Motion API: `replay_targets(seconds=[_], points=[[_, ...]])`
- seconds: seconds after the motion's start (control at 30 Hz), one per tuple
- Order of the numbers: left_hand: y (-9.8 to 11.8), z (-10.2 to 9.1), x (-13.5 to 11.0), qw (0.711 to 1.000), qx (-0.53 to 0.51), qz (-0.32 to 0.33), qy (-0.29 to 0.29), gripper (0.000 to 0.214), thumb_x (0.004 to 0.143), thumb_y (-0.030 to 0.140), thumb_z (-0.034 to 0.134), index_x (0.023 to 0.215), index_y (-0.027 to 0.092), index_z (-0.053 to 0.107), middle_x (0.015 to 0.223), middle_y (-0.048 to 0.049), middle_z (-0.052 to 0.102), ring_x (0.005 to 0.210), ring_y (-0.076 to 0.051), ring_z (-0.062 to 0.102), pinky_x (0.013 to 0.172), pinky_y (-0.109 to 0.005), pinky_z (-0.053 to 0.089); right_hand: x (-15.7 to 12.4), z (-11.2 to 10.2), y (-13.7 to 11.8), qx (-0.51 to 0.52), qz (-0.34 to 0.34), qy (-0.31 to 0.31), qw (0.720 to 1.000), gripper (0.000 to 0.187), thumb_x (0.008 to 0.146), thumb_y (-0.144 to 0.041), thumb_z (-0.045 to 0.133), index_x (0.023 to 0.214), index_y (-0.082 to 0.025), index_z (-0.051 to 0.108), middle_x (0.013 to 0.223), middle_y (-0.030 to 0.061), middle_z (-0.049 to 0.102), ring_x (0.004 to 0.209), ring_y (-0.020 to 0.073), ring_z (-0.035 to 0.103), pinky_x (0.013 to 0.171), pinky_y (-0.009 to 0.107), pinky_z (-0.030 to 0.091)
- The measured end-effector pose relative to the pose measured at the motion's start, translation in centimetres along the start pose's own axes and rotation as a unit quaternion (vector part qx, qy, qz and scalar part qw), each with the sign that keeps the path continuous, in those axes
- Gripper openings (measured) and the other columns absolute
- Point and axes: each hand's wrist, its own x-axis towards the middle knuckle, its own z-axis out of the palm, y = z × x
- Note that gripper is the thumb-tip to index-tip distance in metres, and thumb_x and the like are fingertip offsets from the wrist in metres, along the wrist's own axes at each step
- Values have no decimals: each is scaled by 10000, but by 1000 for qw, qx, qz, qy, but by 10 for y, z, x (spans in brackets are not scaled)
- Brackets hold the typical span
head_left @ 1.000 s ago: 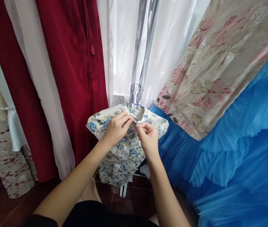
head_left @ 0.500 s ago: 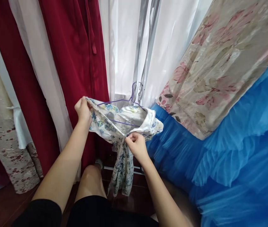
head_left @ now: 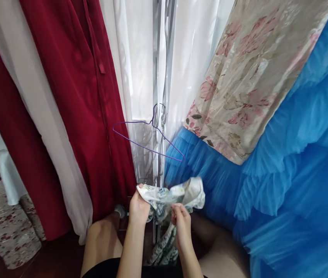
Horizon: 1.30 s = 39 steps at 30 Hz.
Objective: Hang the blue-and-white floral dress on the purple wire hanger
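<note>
A small floral garment [head_left: 178,195], white with blue and yellow flowers, hangs bunched between both my hands low in the view. My left hand [head_left: 138,208] grips its left edge with closed fingers. My right hand [head_left: 181,220] pinches the fabric near its middle. Above them a thin purple wire hanger [head_left: 149,141] hangs bare from a metal rail upright [head_left: 160,77], tilted down to the right.
Long garments hang all round: dark red dresses [head_left: 73,96] and a sheer white one [head_left: 33,112] at left, a white curtain behind, a pink floral satin dress [head_left: 245,77] and a blue tulle skirt [head_left: 291,173] at right. My knees show below, over a dark red floor.
The floral garment has come off the purple hanger and moved down with both hands. The hanger now hangs empty. My left hand shifted from the garment's shoulder down to its edge.
</note>
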Motion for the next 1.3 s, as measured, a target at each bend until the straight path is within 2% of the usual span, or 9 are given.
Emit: replay_targets(seconds=[0.17,0.33,0.5,0.63,0.73,0.87,1.03,1.13,1.3], points=[[-11,38,-59,995,61,16,-78,230,887,410,676,832,187,670,836,-26,652,764,-162,613,733,-268,511,-15,-1,-48,-108,-93,-199,970,212,813,-341,733,988,-223,720,984,31,704,976,233,621,883,318,472],[14,51,-73,918,318,119,-203,250,953,329,599,1125,233,753,1124,-80,716,1081,-256,647,983,-339,480,-34,-3,-62,12,91,-248,964,414,780,-453,788,1127,-240,714,1220,63,709,1247,285,579,1077,386,398],[22,29,-66,892,374,74,-241,543,972,282,544,1508,324,467,1438,-73,586,1390,-266,477,1198,-435,304,-40,-3,-55,59,199,-231,951,429,709,-397,861,1055,-182,728,993,96,770,1017,325,696,917,434,507],[9,-8,-71,855,436,5,-280,385,1001,368,460,1302,272,682,1266,-103,696,1226,-278,620,1083,-437,457,-38,-15,-69,60,210,-222,950,345,691,-403,863,958,-214,753,904,82,774,893,318,715,829,432,537],[9,-29,-75,784,516,12,-344,295,975,368,505,957,274,784,920,-76,758,935,-257,711,994,-414,515,-37,-30,-90,68,199,-253,944,363,666,-545,824,839,-229,777,772,108,756,846,356,713,781,468,548],[42,-36,-58,677,566,56,-468,197,871,379,675,706,293,737,731,-4,703,755,-206,686,1192,-461,296,-38,-41,-125,24,184,-252,950,353,662,-531,828,834,-226,781,677,107,721,751,337,708,696,439,551],[89,-51,-2,650,616,141,-422,183,665,444,829,626,297,727,657,6,671,823,-246,665,1216,-514,200,-9,-33,-171,-128,186,-405,886,269,536,-222,909,735,-175,735,606,20,664,619,253,670,613,356,530],[106,-58,30,628,667,143,-374,96,705,393,786,692,303,754,656,-8,669,809,-258,636,1195,-566,174,31,-26,-194,-234,125,-473,840,225,528,-86,845,704,-156,723,647,15,688,654,242,666,638,355,538],[130,-31,52,681,617,206,-335,140,689,416,825,725,293,768,634,-4,669,711,-234,624,1154,-508,257,107,-13,-224,-291,-145,-311,893,224,539,-56,769,753,-119,753,750,42,735,671,186,615,653,309,496]])
